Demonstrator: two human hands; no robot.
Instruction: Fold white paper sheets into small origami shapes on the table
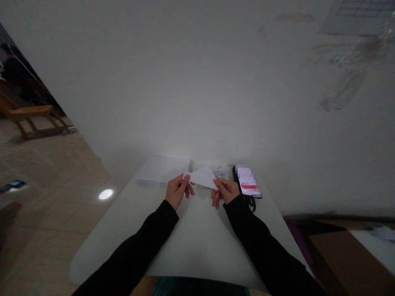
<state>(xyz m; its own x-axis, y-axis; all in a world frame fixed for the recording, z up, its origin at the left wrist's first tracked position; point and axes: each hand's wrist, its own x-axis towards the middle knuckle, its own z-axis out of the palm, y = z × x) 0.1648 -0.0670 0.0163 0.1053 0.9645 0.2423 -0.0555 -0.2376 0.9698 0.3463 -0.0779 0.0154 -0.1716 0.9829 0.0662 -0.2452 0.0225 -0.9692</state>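
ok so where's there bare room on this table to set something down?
Widest: the table between left sleeve and right sleeve. Also bare: left of the left sleeve, nearer than the paper stack. Crowded along the wall: stack, white paper in left hand and right hand, crumpled paper, phone.

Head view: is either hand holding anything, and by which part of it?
A white paper: the left hand pinches its left end, the right hand its right end.
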